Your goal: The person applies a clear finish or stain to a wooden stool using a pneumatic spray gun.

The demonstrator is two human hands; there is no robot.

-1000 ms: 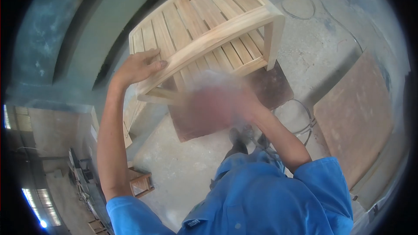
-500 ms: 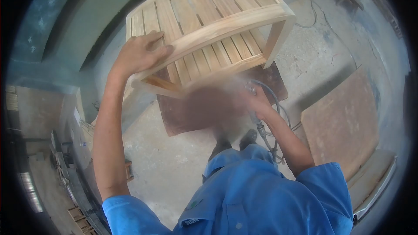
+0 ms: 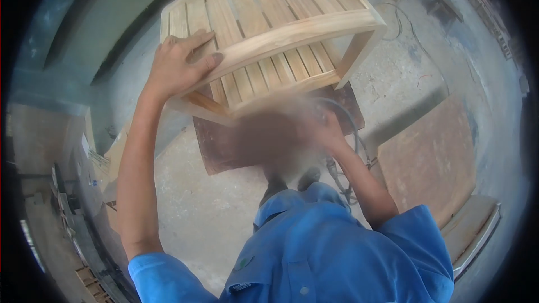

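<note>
My left hand (image 3: 179,66) grips the near left edge of a slatted wooden table (image 3: 297,27), thumb along the edge rail and fingers over the top slats. The table is pale bare wood, with a second slatted shelf (image 3: 269,76) below its top. Lower right of it, my right hand (image 3: 328,132) is closed around what looks like a spray gun, mostly hidden by the hand and a haze. A dark hose (image 3: 355,120) loops beside that hand. The blurred haze covers the middle of the view, over the table's near lower edge.
A reddish-brown board (image 3: 216,148) lies on the concrete floor under the table. Another large brown board (image 3: 429,160) is at the right, with a pale-edged panel (image 3: 474,230) below it. A small wooden stool (image 3: 445,7) stands at the far right. Green steps (image 3: 120,17) rise at the left.
The view has shifted slightly, so the floor boards appear further left. The table appears a little further right. The metal part at my right hand has become harder to see. Both hands keep their grip.
</note>
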